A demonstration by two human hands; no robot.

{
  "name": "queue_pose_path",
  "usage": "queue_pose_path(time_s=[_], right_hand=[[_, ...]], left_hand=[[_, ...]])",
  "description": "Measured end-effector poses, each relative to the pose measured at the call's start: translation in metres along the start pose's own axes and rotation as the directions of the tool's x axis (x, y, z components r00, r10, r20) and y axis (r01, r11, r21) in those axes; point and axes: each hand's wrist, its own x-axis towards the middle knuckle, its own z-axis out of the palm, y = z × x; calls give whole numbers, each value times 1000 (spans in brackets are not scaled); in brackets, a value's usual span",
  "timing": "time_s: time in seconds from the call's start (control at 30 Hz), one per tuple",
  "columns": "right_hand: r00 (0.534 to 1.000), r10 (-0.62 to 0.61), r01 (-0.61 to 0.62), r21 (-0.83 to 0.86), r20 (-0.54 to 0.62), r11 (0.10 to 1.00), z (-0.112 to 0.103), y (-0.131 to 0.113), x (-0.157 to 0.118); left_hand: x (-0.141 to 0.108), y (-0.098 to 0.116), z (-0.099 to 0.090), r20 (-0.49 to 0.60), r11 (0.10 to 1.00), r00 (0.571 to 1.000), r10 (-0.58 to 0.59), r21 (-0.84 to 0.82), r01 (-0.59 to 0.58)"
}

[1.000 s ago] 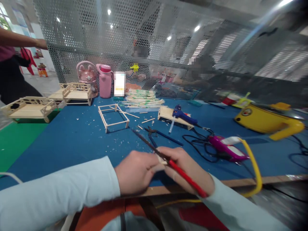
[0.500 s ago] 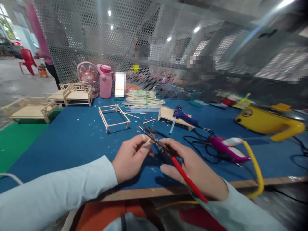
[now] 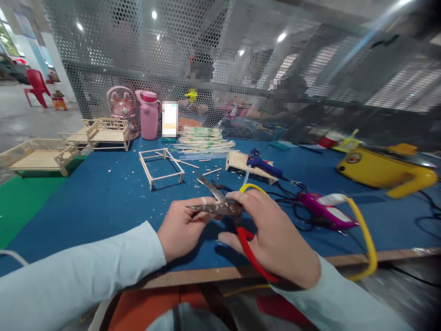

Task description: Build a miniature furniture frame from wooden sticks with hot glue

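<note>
My right hand (image 3: 275,232) is wrapped around scissors (image 3: 223,208), one handle red and the other showing yellow. Their worn, stained blades are spread and point left, the lower one lying across the fingertips of my left hand (image 3: 184,227). That hand is closed in a pinch; the small wooden stick it held a moment earlier is mostly hidden behind the blade. Just beyond my hands stands an open rectangular wooden stick frame (image 3: 161,177) on short legs. Thin loose sticks (image 3: 211,172) lie beside it.
A blue glue gun (image 3: 263,164) rests on a small wooden bed-like piece (image 3: 237,161). Behind are bundled sticks (image 3: 203,140), a pink bottle (image 3: 149,117) and a phone (image 3: 170,119). Finished-looking miniature beds (image 3: 41,158) stand left. A purple device (image 3: 327,211) with cords and a yellow pot (image 3: 379,170) stand right.
The scissors have turned in my right hand: the blades now spread wider and swing left across my left fingertips. My left hand stays nearly in place. A person at the far left has left the view.
</note>
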Motion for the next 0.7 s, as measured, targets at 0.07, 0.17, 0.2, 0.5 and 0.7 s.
queue_pose_path(time_s=[0.07, 0.17, 0.2, 0.5, 0.7], right_hand=[[1000, 1, -1, -6, -5, 1000, 0, 0, 0], [1000, 1, -1, 5, 5, 1000, 0, -1, 1], [1000, 3, -3, 11, 13, 1000, 0, -1, 1], [998, -54, 48, -117, -44, 992, -1, 2, 1], [988, 117, -133, 159, 101, 978, 1, 3, 0]], left_hand=[[0, 1, 0, -19, 1000, 1000, -6, -9, 6], [-1, 1, 0, -26, 999, 999, -25, -32, 24], [-1, 1, 0, -21, 999, 999, -30, -42, 29], [-3, 0, 1, -60, 998, 997, -38, 41, 40], [-3, 1, 5, -44, 983, 988, -150, 103, 154]])
